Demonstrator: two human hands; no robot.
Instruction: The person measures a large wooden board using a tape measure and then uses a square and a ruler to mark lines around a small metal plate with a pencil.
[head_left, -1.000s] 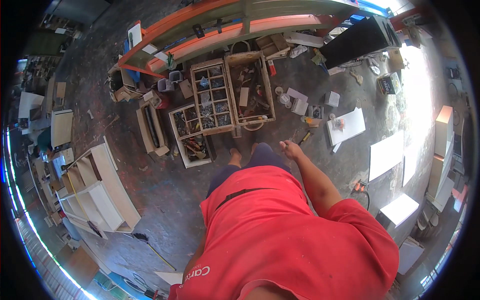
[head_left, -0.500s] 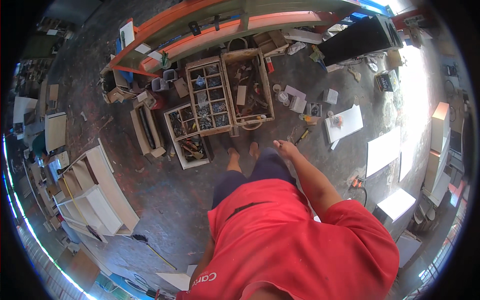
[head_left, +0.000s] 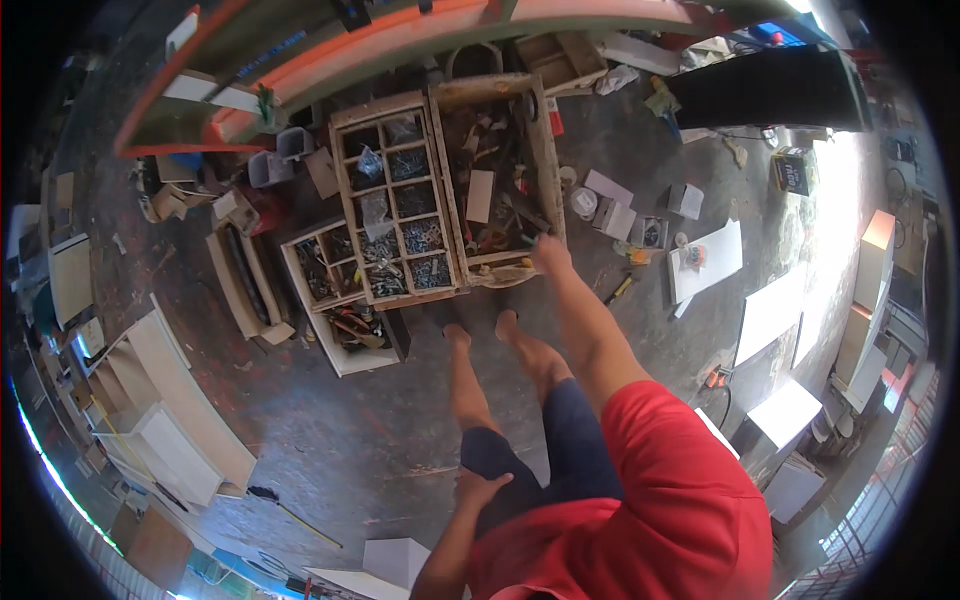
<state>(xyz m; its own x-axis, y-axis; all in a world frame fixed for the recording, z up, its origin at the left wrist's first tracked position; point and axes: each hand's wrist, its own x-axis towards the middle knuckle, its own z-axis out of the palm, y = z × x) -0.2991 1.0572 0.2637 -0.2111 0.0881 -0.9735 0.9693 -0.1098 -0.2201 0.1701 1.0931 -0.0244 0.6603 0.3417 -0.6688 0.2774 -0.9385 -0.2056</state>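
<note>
On your left, the compartmented wooden tray [head_left: 415,297] holds small metal hardware; your left hand [head_left: 482,487] has come into view, resting on your dark shorts [head_left: 578,430], thumb spread, nothing visible in it. Beside the tray stands the open wooden toolbox [head_left: 546,165]. You've bent forward, bringing your right hand [head_left: 548,255] to its near right corner, so its contents are within reach; the fingers look curled, their grip I can't tell

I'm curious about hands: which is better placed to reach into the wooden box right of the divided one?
Probably the right hand: it is at the near right corner of the wooden box. The left hand rests on the shorts, farther away.
</note>
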